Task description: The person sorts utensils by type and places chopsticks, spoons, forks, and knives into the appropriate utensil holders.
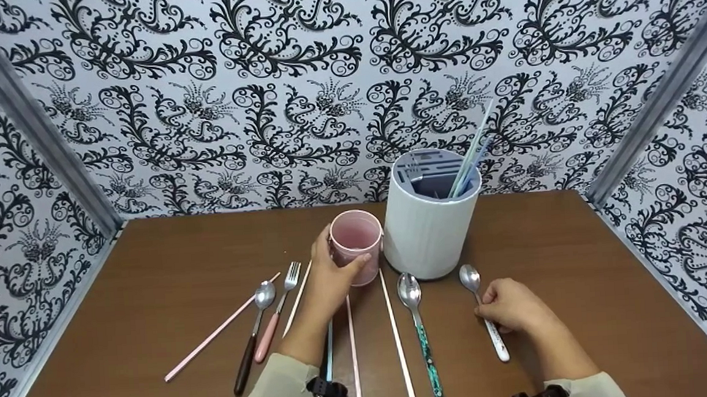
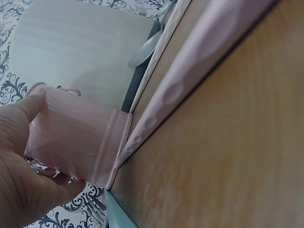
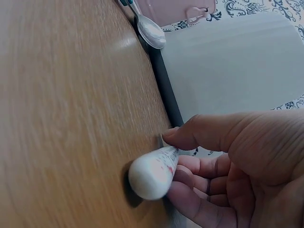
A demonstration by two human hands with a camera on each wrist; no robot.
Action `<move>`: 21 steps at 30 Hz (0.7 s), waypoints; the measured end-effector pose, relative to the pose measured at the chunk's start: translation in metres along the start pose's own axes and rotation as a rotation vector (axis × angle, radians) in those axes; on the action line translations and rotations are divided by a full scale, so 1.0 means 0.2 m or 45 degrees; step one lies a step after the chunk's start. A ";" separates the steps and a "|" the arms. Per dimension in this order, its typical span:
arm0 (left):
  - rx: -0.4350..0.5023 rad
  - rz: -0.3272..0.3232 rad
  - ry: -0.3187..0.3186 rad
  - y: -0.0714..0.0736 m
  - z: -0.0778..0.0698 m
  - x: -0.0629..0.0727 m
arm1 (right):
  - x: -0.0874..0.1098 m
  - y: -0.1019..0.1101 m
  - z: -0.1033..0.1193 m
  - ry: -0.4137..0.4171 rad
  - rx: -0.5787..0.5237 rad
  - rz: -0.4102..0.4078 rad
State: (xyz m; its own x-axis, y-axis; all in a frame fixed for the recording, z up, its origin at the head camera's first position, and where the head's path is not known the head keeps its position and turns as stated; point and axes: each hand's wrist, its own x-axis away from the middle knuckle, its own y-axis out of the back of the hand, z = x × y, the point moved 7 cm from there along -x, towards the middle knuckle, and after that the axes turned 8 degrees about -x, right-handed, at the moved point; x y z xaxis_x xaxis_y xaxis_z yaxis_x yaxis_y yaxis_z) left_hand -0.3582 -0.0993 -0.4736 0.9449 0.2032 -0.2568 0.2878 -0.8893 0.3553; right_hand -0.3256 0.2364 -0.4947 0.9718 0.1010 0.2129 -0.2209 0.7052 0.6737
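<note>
My left hand [image 1: 332,282] grips a pink plastic cup [image 1: 367,274] by its side, thumb at the front and fingers behind. The cup is upright and looks empty inside; in the left wrist view its base meets the table. On the right, my right hand [image 1: 513,305] pinches a white-handled spoon [image 1: 496,340] between thumb and fingers around the middle. That spoon lies on the table with its bowl pointing away from me. In the right wrist view the handle's rounded white end [image 3: 151,176] faces the camera, while the bowl is hidden.
A white utensil holder [image 1: 431,237] with pale sticks [image 1: 472,148] stands behind. Between my hands lie a green-handled spoon [image 1: 423,341] and several chopsticks [image 1: 398,340]. Left of them are a pink-handled fork [image 1: 268,335], a black-handled spoon [image 1: 247,361] and a pink chopstick [image 1: 208,339]. Patterned walls [image 1: 298,103] enclose the table.
</note>
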 end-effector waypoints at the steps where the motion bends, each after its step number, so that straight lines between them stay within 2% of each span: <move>1: 0.003 0.001 0.002 0.00 0.00 0.00 | 0.00 0.00 0.00 0.001 0.001 -0.004; 13: -0.041 -0.004 -0.018 0.00 0.00 0.00 | -0.01 -0.01 -0.01 -0.028 0.034 -0.006; 21: -0.050 -0.005 -0.017 0.00 0.00 0.00 | 0.00 0.00 0.00 0.007 0.057 -0.022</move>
State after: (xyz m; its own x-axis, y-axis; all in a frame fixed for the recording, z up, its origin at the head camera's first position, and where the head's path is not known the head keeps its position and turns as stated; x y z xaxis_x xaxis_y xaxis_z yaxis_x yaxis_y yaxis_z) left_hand -0.3576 -0.0998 -0.4731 0.9416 0.2011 -0.2701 0.2979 -0.8716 0.3893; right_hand -0.3262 0.2366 -0.4947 0.9759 0.0933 0.1972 -0.2076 0.6748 0.7082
